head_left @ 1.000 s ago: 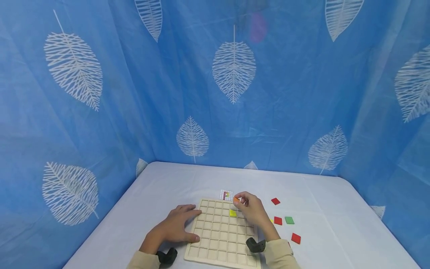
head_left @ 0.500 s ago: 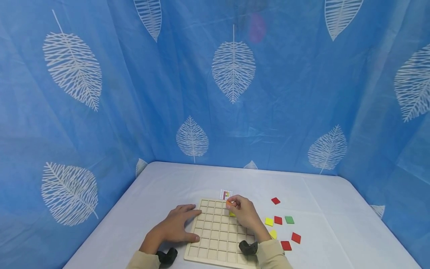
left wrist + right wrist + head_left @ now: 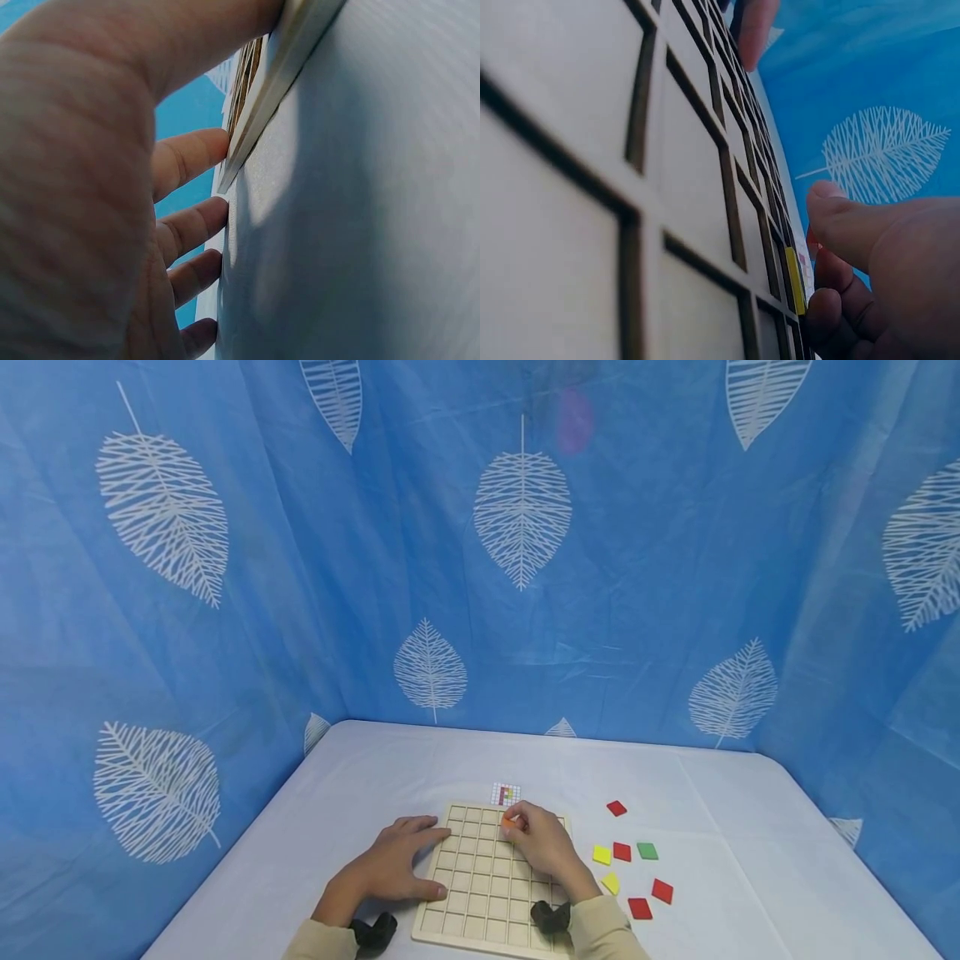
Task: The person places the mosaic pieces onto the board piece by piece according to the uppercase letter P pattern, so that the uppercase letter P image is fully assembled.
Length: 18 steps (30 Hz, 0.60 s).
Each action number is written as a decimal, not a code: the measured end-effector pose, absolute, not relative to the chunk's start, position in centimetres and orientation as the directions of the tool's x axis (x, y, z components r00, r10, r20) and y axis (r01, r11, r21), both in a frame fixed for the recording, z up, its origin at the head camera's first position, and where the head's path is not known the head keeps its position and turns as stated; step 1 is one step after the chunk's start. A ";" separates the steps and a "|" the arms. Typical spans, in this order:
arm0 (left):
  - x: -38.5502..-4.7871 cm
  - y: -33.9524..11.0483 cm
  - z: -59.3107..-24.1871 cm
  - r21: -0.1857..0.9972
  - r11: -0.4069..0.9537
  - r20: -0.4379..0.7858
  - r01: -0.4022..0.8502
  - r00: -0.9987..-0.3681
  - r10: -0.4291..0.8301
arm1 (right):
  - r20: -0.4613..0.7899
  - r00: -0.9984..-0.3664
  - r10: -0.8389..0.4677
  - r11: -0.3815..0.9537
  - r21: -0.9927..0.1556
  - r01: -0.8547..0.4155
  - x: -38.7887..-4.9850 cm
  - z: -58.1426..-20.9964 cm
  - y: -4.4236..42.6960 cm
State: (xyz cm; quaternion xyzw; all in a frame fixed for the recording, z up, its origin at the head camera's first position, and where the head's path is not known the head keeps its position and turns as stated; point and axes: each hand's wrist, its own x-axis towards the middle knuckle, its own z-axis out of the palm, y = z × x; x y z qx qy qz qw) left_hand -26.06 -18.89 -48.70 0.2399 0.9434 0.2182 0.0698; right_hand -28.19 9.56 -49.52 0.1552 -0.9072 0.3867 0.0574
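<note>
A pale wooden grid board (image 3: pixel 480 886) lies flat on the table. My left hand (image 3: pixel 397 862) rests at its left side with spread fingers; in the left wrist view, the thumb and index finger (image 3: pixel 196 156) touch the board's edge. Over the far part of the grid, my right hand (image 3: pixel 546 845) pinches an orange square tile (image 3: pixel 508 823) between thumb and fingers. The right wrist view shows a yellow tile (image 3: pixel 795 280) set in a cell close to those fingers; in the head view the hand hides it.
Behind the board lies a small printed grid card (image 3: pixel 505 794) with coloured squares. To the right are loose tiles: several red ones (image 3: pixel 622 852), two yellow (image 3: pixel 602 855) and a green one (image 3: pixel 647 851). A blue leaf-patterned curtain (image 3: pixel 600 568) surrounds the white table (image 3: pixel 720 860).
My right hand has moved left and slightly nearer with the orange tile, covering the yellow tile in the board and uncovering loose tiles on the right. My left hand has stayed put.
</note>
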 end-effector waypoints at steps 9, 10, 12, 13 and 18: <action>-26.1 -18.8 -48.7 0.445 0.788 -0.032 0.425 -0.872 0.489 | 0.211 -0.948 -0.240 0.713 -0.624 -0.320 -28.0 -49.2 9.0; -26.1 -18.8 -48.7 0.444 0.788 -0.032 0.426 -0.872 0.489 | 0.209 -0.948 -0.239 0.719 -0.618 -0.317 -28.0 -49.2 8.9; -26.1 -18.8 -48.7 0.446 0.788 -0.032 0.425 -0.872 0.488 | 0.209 -0.948 -0.239 0.729 -0.606 -0.317 -27.9 -49.2 8.8; -26.1 -18.8 -48.7 0.448 0.787 -0.031 0.424 -0.872 0.488 | 0.205 -0.950 -0.235 0.735 -0.602 -0.312 -28.0 -49.2 8.8; -26.0 -18.9 -48.6 0.449 0.788 -0.034 0.422 -0.873 0.487 | 0.218 -0.944 -0.250 0.750 -0.573 -0.331 -27.9 -49.2 8.7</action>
